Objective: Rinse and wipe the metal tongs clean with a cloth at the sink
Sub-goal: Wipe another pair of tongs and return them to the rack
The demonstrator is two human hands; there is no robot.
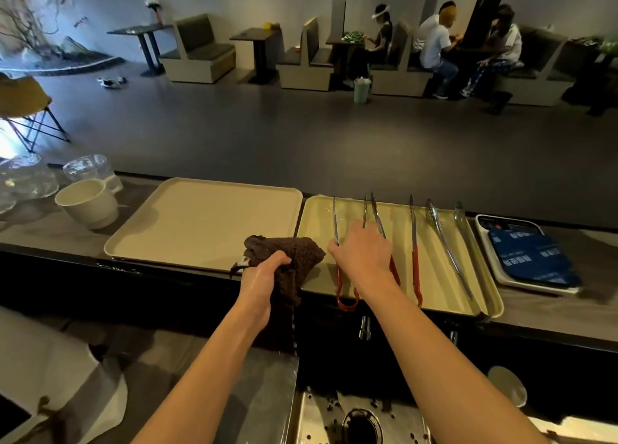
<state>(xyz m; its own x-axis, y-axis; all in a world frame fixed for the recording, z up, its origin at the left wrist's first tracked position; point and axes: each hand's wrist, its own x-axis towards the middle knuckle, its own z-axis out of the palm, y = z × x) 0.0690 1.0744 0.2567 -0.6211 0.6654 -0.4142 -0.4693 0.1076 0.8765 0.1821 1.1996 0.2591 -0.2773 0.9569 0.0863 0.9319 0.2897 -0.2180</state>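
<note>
1. Two trays sit side by side on the counter: a beige tray (200, 222) on the left and a yellow-green tray (317, 229) on the right.
2. We find the task's tools lying lengthwise on the yellow-green tray: red-handled tongs (335, 222) nearest the left rim, a second red-handled pair (414, 269) beside them, and all-metal tongs (444, 239) with a slotted head furthest right.
3. Our right hand (363, 253) lies over the red-handled tongs. The thumb is splayed wide and touches the leftmost arm. The fingers reach forward across the other arms and are not closed round anything.
4. Our left hand (264, 276) is clenched round a dark brown cloth (291, 253), held above the counter's front edge between the two trays. Water drips from the cloth's lower end.
5. Below both forearms we see the steel sink (321, 420), with dark specks round its drain (361, 427).
6. A cream mug (88, 206) stands left of the beige tray.
</note>
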